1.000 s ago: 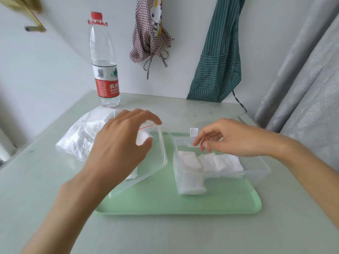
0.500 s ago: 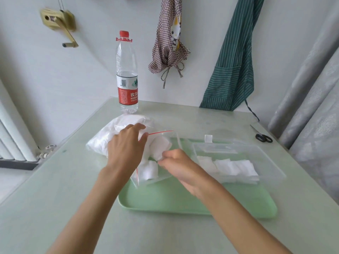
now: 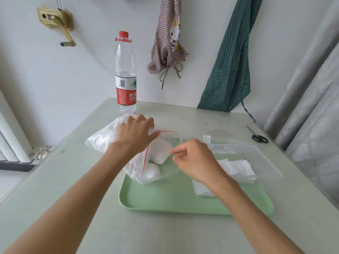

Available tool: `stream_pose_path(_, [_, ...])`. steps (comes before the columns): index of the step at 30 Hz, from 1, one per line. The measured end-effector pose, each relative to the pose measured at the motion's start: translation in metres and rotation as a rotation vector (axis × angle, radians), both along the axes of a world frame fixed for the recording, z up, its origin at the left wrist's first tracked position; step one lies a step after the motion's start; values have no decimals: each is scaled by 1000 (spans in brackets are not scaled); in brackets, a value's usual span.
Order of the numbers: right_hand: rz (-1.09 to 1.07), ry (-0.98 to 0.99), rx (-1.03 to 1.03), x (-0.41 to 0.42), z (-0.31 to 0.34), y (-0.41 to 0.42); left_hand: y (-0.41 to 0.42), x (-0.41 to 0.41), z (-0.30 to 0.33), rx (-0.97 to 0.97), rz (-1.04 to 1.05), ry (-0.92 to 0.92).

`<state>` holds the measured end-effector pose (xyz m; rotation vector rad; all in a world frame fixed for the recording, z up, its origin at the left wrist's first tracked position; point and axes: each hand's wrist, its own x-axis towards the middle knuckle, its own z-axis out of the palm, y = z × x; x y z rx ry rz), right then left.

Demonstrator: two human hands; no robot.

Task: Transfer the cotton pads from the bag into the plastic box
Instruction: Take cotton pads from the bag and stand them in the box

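The bag lies across the tray's ten-o'clock corner and the counter, its long axis running from ten o'clock back toward four, mouth facing the plastic box at three o'clock. The left hand holds the far lip with fingers loosely curled; the right hand pinches the near clear lip, so the mouth gapes. The cotton pads sit just inside at nine o'clock from the right fingers, the nearer hand. Half a second ago the right hand sat lower at the mouth; it has since lifted the lip, and the view has tilted slightly upward.
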<state>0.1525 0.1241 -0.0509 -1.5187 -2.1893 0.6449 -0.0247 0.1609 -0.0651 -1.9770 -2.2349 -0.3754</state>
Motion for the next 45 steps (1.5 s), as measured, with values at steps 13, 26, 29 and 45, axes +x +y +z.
stream_pose_path(13, [-155,-68,94,-32,-27,7,-30,-18,-11,372,187,-316])
stream_pose_path(26, [-216,-130,402,-53,-44,23,-36,-27,-13,331,117,-375])
stream_pose_path(29, [-241,-60,429,-54,-45,28,-41,-29,-15,327,76,-388])
stream_pose_path(45, [-71,169,365,-17,-17,12,-32,-9,-3,233,68,-261])
